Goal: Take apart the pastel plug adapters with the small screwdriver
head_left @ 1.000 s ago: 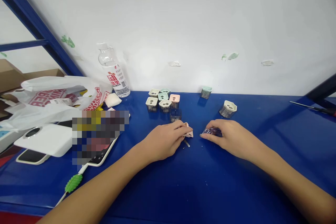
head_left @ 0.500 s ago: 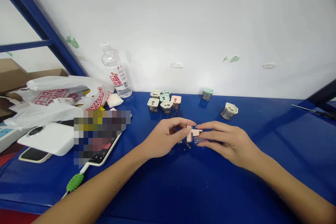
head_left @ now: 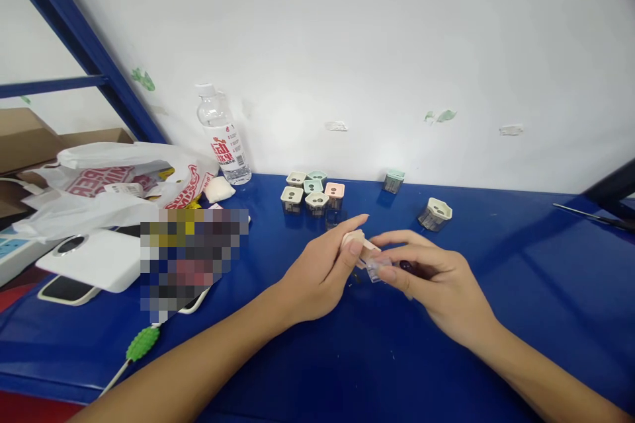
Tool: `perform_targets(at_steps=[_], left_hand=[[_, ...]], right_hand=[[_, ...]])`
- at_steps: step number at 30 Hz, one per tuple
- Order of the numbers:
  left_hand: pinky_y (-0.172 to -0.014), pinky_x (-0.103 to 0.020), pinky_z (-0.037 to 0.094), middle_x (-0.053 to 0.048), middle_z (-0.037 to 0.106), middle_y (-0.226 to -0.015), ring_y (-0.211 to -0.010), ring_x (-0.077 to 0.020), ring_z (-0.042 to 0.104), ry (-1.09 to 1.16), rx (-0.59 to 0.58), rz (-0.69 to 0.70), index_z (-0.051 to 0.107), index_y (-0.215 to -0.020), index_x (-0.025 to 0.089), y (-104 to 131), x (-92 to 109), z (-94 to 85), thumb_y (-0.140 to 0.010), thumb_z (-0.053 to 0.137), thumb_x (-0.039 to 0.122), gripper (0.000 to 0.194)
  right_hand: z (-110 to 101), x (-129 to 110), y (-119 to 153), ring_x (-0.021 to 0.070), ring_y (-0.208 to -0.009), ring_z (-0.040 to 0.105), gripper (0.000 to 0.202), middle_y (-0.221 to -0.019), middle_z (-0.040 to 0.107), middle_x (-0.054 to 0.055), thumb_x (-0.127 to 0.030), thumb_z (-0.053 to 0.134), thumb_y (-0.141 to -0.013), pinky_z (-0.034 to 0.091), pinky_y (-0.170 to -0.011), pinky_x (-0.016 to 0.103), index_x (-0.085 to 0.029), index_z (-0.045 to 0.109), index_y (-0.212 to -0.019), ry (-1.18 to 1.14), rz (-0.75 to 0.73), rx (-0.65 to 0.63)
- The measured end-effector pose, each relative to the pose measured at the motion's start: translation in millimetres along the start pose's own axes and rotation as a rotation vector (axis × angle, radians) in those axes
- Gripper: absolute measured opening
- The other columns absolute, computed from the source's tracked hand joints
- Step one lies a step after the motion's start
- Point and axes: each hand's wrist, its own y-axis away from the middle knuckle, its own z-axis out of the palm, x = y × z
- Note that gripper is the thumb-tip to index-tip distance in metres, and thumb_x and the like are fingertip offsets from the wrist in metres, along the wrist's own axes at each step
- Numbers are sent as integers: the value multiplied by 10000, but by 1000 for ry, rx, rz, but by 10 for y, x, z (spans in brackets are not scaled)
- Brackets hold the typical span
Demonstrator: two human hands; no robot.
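Note:
My left hand [head_left: 322, 271] is closed on a pale pink pencil sharpener top [head_left: 368, 252], gripped between thumb and fingers. Close against it, my right hand [head_left: 439, 274] pinches a small clear plastic sharpener container [head_left: 377, 269]. Whether the two parts touch cannot be made out. Small dark bits [head_left: 355, 277] lie on the blue table below the fingers. Behind my left hand stand several two-hole sharpeners, among them a pink one [head_left: 335, 192], a mint one [head_left: 313, 186] and a cream one [head_left: 292, 197]. A dark clear container [head_left: 336, 217] is partly hidden by my left hand.
Farther right are a mint sharpener [head_left: 393, 180] and a tilted cream one [head_left: 436, 213]. A thin metal tool [head_left: 578, 211] lies at the right edge. To the left are a water bottle [head_left: 225, 152], a plastic bag [head_left: 114, 178], a white device [head_left: 99, 264] and a green-sleeved cable [head_left: 143, 344].
My left hand has turned, tilting the pink top. My right fingers have lowered and now hold the clear container up beside it.

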Motion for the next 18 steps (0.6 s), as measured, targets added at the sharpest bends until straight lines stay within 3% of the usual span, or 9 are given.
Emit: perform_targets(at_steps=[3, 7, 13, 18], left_hand=[[-782, -305, 478, -40, 669, -907, -842, -165, 613, 37, 27, -18, 492, -1256, 183, -4, 10, -4, -993, 278, 434, 422], [-664, -270, 462, -9, 635, -804, -687, -138, 572, 20, 37, -80, 512, -1193, 199, -5, 35, -22, -981, 307, 454, 390], [-687, -277, 465, -23, 640, -862, -754, -150, 586, 35, -12, -82, 474, -1242, 197, -8, 69, -50, -983, 292, 450, 406], [-744, -307, 455, -55, 651, -926, -832, -175, 597, -69, -16, -35, 496, -1210, 166, -2, 67, -46, -981, 312, 424, 391]], right_hand=[[-10, -4, 6, 92, -549, 471, 102, -684, 557, 3, -356, 731, -763, 391, -460, 219, -268, 773, -789, 116, -31, 43], [-15, -17, 20, 74, -443, 420, 215, -581, 540, -21, -417, 681, -803, 328, -401, 212, -202, 697, -788, 47, 78, 7], [-11, -47, 19, 59, -412, 389, 293, -601, 592, -7, -455, 611, -851, 292, -381, 205, -176, 631, -764, 104, 145, -120], [10, -18, 36, 60, -420, 383, 306, -610, 587, -13, -478, 564, -878, 295, -387, 203, -186, 627, -812, 117, 165, -130]])
